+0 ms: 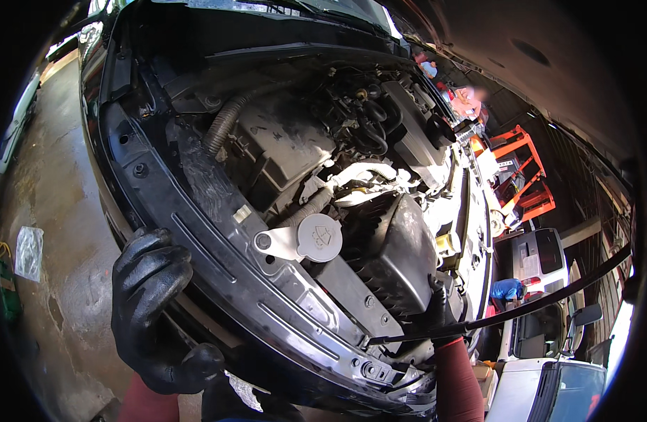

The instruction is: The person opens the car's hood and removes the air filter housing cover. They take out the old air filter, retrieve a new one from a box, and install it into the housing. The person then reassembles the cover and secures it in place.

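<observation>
My left hand (pixel 151 313), in a black glove, hovers over the front edge of the car. Its fingers are curled, the thumb stands apart from them, and nothing shows in it. On the right, my gloved right hand (pixel 436 309) grips the side of a black plastic air filter housing (pixel 397 253) in the engine bay; some of its fingers are hidden in shadow. The housing sits tilted beside a grey washer fluid cap (pixel 320 238). A ribbed hose (pixel 313 205) and pale wrapped wiring (pixel 365 172) lie behind it.
A black prop rod (pixel 520 306) crosses above my right wrist under the raised hood (pixel 548 63). An engine cover (pixel 415 133) and a large black box (pixel 281 141) fill the bay. Beyond stand an orange-red lifting frame (pixel 523 169), vehicles, and people.
</observation>
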{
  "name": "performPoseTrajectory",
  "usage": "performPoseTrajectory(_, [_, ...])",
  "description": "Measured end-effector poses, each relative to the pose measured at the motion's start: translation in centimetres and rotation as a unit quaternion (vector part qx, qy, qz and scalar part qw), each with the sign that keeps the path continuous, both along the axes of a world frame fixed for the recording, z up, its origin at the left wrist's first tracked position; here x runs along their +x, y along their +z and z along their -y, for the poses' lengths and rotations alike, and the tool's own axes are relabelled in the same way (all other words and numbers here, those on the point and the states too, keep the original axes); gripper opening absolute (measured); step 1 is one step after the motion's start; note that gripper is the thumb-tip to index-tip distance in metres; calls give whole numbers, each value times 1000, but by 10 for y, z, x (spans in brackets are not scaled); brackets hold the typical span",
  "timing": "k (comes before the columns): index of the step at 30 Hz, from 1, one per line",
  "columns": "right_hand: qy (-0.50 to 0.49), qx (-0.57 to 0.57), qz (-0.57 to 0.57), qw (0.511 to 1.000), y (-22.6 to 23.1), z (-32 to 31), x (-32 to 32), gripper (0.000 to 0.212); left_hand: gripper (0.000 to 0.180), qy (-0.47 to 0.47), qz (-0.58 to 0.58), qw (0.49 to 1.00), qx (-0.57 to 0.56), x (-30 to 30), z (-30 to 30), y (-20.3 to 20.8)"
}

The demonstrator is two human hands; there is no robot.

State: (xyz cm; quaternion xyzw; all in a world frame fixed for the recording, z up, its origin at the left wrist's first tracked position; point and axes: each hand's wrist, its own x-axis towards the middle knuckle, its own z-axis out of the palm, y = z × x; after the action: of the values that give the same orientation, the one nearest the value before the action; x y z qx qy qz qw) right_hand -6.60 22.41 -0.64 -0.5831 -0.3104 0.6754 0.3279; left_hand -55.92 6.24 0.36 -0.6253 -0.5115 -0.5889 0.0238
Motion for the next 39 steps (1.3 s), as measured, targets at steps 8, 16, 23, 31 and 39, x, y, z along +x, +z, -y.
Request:
performPoseTrajectory(8, [-20,-11,-26,999,7,-5,-13,70,61,94,-157,982,-40,17,-29,-1])
performPoseTrajectory(16, [60,161,86,981,-11,1,19,76,59,87,-150,984,-49,14,-27,-5])
performPoseTrajectory(23, [-26,158,27,987,-9,-9,29,74,59,86,-139,985,-49,16,-29,-4])
performPoseTrajectory(31, [-62,234,31,970,-1,-17,41,73,63,88,-123,987,-48,16,-30,-5])
performPoseTrajectory(39, [-52,334,44,940,4,-14,63,71,61,78,-136,986,-52,13,-28,-4])
